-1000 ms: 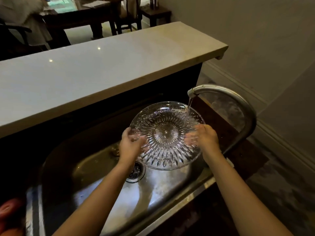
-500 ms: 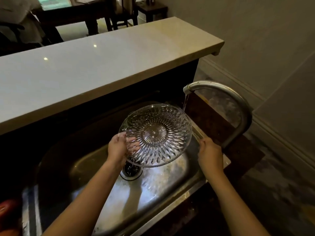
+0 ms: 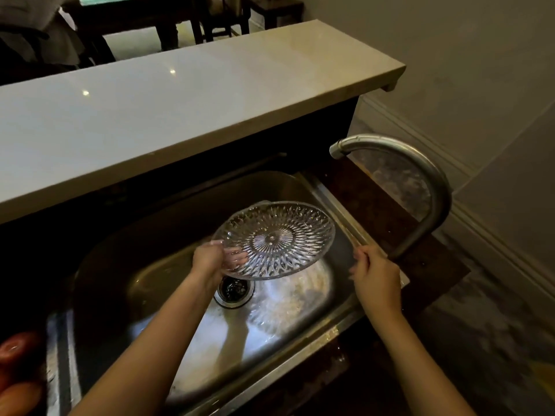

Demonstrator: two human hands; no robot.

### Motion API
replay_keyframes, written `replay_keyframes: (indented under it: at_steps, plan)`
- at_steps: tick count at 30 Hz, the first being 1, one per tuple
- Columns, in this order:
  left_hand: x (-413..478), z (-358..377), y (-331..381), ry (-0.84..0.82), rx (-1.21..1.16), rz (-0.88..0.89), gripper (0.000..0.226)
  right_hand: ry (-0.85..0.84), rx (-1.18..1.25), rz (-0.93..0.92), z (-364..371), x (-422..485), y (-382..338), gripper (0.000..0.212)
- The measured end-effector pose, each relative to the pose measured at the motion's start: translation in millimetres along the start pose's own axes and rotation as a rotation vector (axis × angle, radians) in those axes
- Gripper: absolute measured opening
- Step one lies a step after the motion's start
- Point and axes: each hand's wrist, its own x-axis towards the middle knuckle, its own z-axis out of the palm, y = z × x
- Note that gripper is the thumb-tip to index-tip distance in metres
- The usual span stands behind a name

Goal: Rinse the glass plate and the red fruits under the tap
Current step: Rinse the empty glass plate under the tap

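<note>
A cut-glass plate hangs tilted over the steel sink, above the drain. My left hand grips its near left rim. My right hand is off the plate, near the sink's right edge at the foot of the tap; its fingers are curled and what they touch is unclear. No water stream shows at the spout. Red fruits lie blurred at the lower left, beside the sink.
A pale raised counter runs across behind the sink. A dark wooden strip borders the sink on the right. Dark furniture stands beyond the counter. A wall with skirting lies to the right.
My right hand let go of the plate and moved right to the tap's foot. The left hand lowered the plate away from the spout. The water stream is no longer visible.
</note>
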Motion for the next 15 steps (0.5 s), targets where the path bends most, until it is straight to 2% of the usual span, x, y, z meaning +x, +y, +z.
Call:
replay_keyframes:
  at_steps: [3,5,7,9,10,12,15]
  plan:
    - [-4.7,-13.2,-2.1,0.003,0.003,-0.128,0.041,-0.087,-0.032,0.031,-7.3,0.6,-5.2,0.026]
    - [-9.2,-28.0,-6.9,0.031,0.024,-0.189,0.041,-0.141,-0.161,0.013,-13.1,-1.5,-13.7,0.028]
    - [-14.5,-46.0,-11.2,0.042,0.057,-0.26,0.035,-0.048,-0.283,-0.053,-14.6,-7.4,-26.5,0.029]
    - [-19.7,-64.6,-14.3,0.068,0.067,-0.368,0.027,0.087,-0.218,-0.179,-7.9,-17.3,-44.6,0.032]
    - [-21.0,-74.5,-16.5,0.087,0.077,-0.41,0.029,0.084,-0.172,-0.218,-0.2,-20.4,-53.6,0.034]
    - [-23.5,-93.9,-20.7,0.1,0.082,-0.461,0.03,-0.119,-0.13,-0.16,23.8,-17.0,-66.1,0.04]
    - [-29.2,-122.4,-29.2,0.076,0.049,-0.514,0.023,-0.603,-0.12,0.138,68.8,2.6,-77.1,0.046]
